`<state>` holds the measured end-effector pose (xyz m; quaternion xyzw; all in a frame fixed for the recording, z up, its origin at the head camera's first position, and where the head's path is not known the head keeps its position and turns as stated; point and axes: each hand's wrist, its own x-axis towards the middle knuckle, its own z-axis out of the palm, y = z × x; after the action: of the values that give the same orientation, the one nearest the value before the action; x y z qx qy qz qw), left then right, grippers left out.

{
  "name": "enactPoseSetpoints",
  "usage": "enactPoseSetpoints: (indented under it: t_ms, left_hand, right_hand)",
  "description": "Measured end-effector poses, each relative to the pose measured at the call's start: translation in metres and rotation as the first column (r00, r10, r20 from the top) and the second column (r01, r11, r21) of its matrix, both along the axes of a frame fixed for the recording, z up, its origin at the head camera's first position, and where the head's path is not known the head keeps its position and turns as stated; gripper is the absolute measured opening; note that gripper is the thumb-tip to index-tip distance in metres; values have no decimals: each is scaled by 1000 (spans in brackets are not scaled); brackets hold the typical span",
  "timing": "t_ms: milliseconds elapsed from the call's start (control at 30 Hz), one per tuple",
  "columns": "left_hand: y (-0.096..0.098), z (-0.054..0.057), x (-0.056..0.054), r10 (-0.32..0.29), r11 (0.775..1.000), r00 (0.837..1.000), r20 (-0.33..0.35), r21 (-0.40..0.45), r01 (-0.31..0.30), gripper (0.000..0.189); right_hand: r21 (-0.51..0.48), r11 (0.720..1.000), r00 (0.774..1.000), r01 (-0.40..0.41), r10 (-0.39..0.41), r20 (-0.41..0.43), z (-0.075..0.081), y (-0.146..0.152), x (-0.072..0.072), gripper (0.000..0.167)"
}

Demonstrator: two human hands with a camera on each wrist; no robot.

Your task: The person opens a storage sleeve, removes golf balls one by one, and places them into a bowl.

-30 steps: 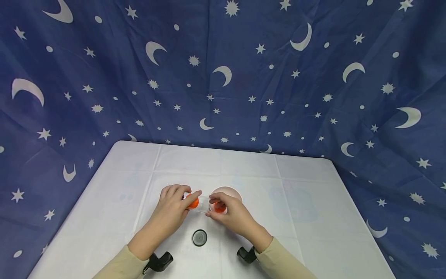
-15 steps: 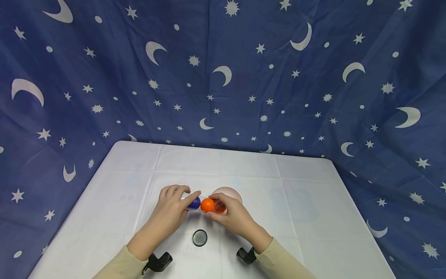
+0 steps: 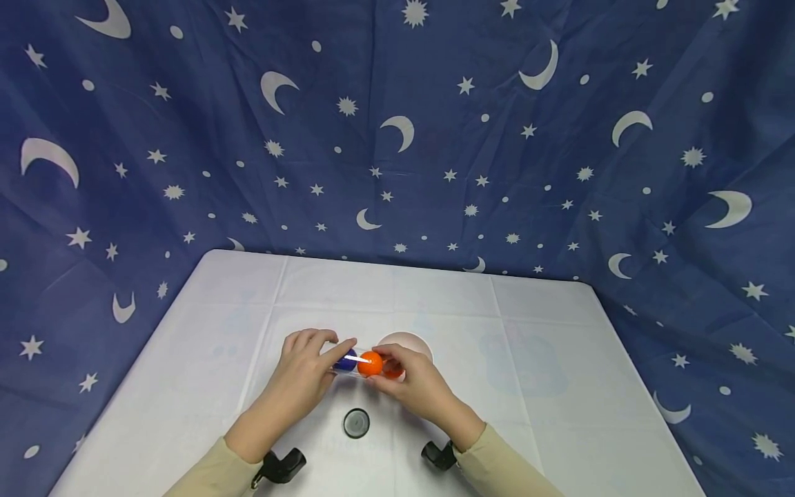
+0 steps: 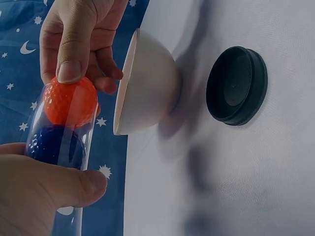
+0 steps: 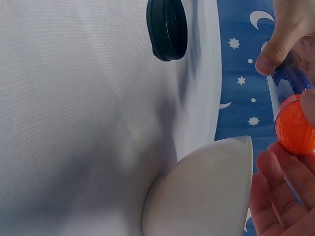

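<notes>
In the left wrist view my left hand point(image 4: 49, 189) grips a clear tube point(image 4: 69, 227), its thumb lying across the side. Inside sit a dark blue ball point(image 4: 54, 147) and, at the tube's end, a dimpled orange golf ball point(image 4: 71, 104). My right hand point(image 3: 417, 383) pinches that orange ball between thumb and fingers; how far it sticks out is hard to tell. Just beyond the right hand stands a pale bowl point(image 3: 406, 339), partly hidden by it. More orange point(image 3: 393, 371) shows inside the bowl, behind the right fingers.
A dark green round lid point(image 3: 357, 423) lies on the white-covered table point(image 3: 559, 386), nearer to me than the hands. Behind the table hangs a blue curtain point(image 3: 435, 90) with moons and stars. Black wrist mounts point(image 3: 283, 466) sit under both forearms.
Inside the tube the orange ball has slid right, from beside the left hand to the right fingers, and the blue ball now shows behind it. Both hands have stayed nearly still.
</notes>
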<state>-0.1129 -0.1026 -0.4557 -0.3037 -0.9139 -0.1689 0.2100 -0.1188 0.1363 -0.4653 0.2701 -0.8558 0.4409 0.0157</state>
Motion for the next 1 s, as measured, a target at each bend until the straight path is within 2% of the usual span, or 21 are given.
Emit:
enactPoseSetpoints:
  t_ms: [300,500,733,1000]
  left_hand:
    - [-3,-1,-1,12,1000,1000,-2,18,-12,63]
    - [-4,0,0,16,1000,1000,5,19,-16,62]
    - [-5,-1,-1,15,999,1000,-4,29,-15,60]
    - [-5,1,1,19,999,1000,14,26,-19,61]
  right_hand:
    - [-14,1000,996,12,-13,-86,1,6,-3,37]
    - [35,998,997,57,-55,-50,3,13,-5,38]
    - [48,994,995,101,-101,3,3,18,-7,39]
    - [68,985,987,159,-160,8,3,21,-8,40]
